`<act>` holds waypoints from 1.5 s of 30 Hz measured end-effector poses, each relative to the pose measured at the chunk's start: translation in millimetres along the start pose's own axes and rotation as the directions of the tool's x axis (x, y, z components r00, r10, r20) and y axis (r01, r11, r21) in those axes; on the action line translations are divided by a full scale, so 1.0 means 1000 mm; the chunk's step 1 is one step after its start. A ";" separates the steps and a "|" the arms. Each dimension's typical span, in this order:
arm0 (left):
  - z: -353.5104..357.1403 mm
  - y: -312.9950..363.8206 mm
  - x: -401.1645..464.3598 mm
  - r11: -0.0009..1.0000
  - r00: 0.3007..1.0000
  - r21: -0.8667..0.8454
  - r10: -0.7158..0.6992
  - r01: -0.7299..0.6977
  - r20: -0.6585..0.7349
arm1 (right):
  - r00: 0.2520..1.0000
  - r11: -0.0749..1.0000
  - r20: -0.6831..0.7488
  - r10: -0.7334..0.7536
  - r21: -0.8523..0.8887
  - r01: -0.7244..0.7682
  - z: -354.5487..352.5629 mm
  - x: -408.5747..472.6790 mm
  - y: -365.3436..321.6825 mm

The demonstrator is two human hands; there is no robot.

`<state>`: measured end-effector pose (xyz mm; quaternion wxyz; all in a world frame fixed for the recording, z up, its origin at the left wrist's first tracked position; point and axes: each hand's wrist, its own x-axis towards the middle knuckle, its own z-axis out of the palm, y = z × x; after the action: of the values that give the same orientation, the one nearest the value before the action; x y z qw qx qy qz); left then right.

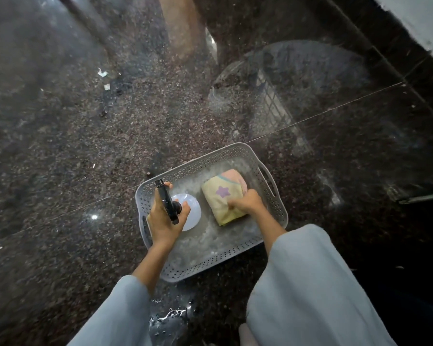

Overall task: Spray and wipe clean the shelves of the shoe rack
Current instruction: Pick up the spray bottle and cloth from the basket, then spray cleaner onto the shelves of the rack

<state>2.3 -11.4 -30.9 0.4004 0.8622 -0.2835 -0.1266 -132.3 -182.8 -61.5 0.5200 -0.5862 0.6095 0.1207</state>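
Dark shiny floor (85, 146) holds a grey basket (273, 216). Left hand (164, 221) grips the spray bottle (166, 201) by its neck, ready to lift. Right hand (248, 203) pinches the folded cloth (223, 196) beside it. No shoe rack shows.

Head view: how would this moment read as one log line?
left hand: grips spray bottle | right hand: pinches folded cloth | both over grey basket

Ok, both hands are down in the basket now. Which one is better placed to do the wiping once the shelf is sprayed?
Probably the right hand: its fingers already pinch the folded cloth in the basket. The left hand grips the spray bottle, so it suits spraying.
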 end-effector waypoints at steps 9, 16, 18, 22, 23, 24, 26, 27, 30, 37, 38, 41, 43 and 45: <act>-0.009 0.016 -0.002 0.995 0.995 -0.038 -0.091 0.093 0.041 | 0.933 0.750 0.330 -0.145 0.651 -0.114 -0.022 -0.045 -0.012; -0.016 0.054 0.006 0.997 0.973 -0.036 -0.056 0.066 0.225 | 0.884 0.578 0.264 -0.386 0.816 0.009 -0.101 -0.111 -0.036; -0.016 0.072 0.004 0.999 0.966 -0.049 0.023 -0.010 0.259 | 0.885 0.540 0.237 -0.401 0.842 0.019 -0.128 -0.128 -0.040; -0.020 0.130 0.003 0.977 0.925 -0.067 0.211 -0.200 0.317 | 0.890 0.418 0.075 -0.449 0.898 0.135 -0.179 -0.160 -0.045; -0.023 0.150 0.004 0.961 0.898 -0.106 0.278 -0.257 0.342 | 0.878 0.366 0.014 -0.479 0.912 0.185 -0.192 -0.167 -0.045; -0.025 0.172 0.005 0.939 0.868 -0.159 0.342 -0.305 0.359 | 0.859 0.309 -0.056 -0.508 0.920 0.242 -0.205 -0.174 -0.044; -0.030 0.216 0.006 0.887 0.808 -0.259 0.458 -0.383 0.371 | 0.800 0.201 -0.196 -0.567 0.909 0.366 -0.231 -0.192 -0.042; -0.032 0.239 0.007 0.855 0.774 -0.304 0.512 -0.420 0.371 | 0.766 0.166 -0.252 -0.591 0.891 0.422 -0.243 -0.202 -0.040; -0.032 0.311 0.000 0.755 0.662 -0.454 0.644 -0.473 0.382 | 0.701 0.098 -0.382 -0.602 0.836 0.539 -0.279 -0.235 -0.029; -0.013 0.434 -0.057 0.611 0.452 -0.756 0.758 -0.236 0.471 | 0.677 -0.108 -0.578 -0.456 0.791 0.602 -0.346 -0.295 0.012; -0.008 0.444 -0.065 0.601 0.443 -0.777 0.757 -0.185 0.480 | 0.662 -0.143 -0.610 -0.436 0.773 0.618 -0.352 -0.303 0.018; 0.003 0.466 -0.087 0.590 0.451 -0.801 0.745 -0.102 0.491 | 0.612 -0.202 -0.673 -0.415 0.724 0.660 -0.369 -0.320 0.044; 0.009 0.476 -0.099 0.567 0.445 -0.818 0.759 -0.094 0.475 | 0.593 -0.249 -0.706 -0.388 0.699 0.670 -0.378 -0.328 0.060; 0.014 0.484 -0.110 0.541 0.451 -0.832 0.777 -0.121 0.440 | 0.542 -0.264 -0.751 -0.377 0.648 0.714 -0.384 -0.331 0.076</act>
<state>-280.4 -205.6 327.8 0.5460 0.3684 -0.5955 -0.4599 -460.7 -256.5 324.9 0.6644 -0.3064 0.2370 -0.6391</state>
